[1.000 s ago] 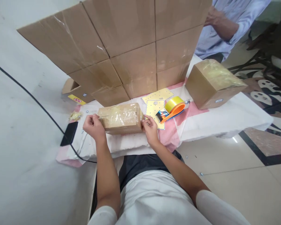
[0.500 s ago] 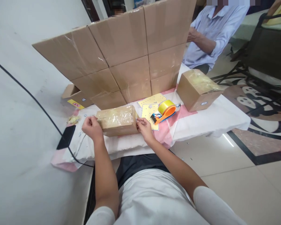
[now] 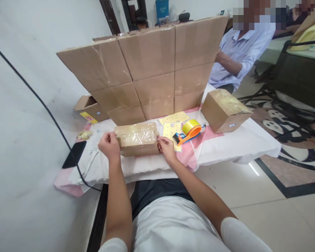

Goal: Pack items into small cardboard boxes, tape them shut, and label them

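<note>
Gripping a taped carton at both ends — left hand and right hand pinch its short sides at centre frame on the bench.

Keeping both grips level should stop the glossy wrap slipping — the tape dispenser lies just right, the carton wall behind.

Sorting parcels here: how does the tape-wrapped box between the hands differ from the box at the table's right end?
The long, low taped cardboard box lies flat with the left hand and right hand at its ends. The blockier brown cardboard box looks taller, sits turned at an angle and is untouched. Both are brown cardboard with glossy clear tape on top.
</note>
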The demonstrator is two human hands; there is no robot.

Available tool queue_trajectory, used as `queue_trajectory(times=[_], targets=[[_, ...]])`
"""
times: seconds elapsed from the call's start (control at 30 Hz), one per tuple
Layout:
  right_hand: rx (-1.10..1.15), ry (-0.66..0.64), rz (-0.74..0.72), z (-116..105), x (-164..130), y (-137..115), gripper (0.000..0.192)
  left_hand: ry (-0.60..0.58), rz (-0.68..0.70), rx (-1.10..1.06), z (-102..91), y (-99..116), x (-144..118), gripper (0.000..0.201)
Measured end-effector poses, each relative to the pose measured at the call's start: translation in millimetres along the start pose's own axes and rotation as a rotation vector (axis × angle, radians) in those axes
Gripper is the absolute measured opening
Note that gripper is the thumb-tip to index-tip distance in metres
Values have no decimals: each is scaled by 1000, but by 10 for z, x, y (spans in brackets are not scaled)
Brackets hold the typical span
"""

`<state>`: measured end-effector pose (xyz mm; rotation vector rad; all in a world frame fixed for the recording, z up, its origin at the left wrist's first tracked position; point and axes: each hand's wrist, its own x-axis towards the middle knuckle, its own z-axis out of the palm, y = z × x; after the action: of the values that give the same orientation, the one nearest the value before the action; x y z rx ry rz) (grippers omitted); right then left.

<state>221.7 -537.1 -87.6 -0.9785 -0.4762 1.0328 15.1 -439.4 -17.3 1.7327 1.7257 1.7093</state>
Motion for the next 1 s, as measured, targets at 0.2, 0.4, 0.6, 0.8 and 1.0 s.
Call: queue_trajectory(times=[0.2, 0.4, 0.6, 0.8, 1.0], targets=[[-62, 5, 58, -28, 7, 7, 58, 7, -5, 23, 13, 20, 4, 25], [-44, 103, -55, -3, -25, 53, 58, 14, -2, -35, -34, 10, -31, 24], [-52, 63, -41, 15, -46, 30, 49, -22, -7, -23, -63, 23, -21, 25], [-134, 19, -41, -43, -20, -11, 41, -37, -11, 17, -44, 35, -7, 25], [-310, -28, -316, -340, -45, -65, 83, 3, -9, -44, -50, -76, 67, 23]])
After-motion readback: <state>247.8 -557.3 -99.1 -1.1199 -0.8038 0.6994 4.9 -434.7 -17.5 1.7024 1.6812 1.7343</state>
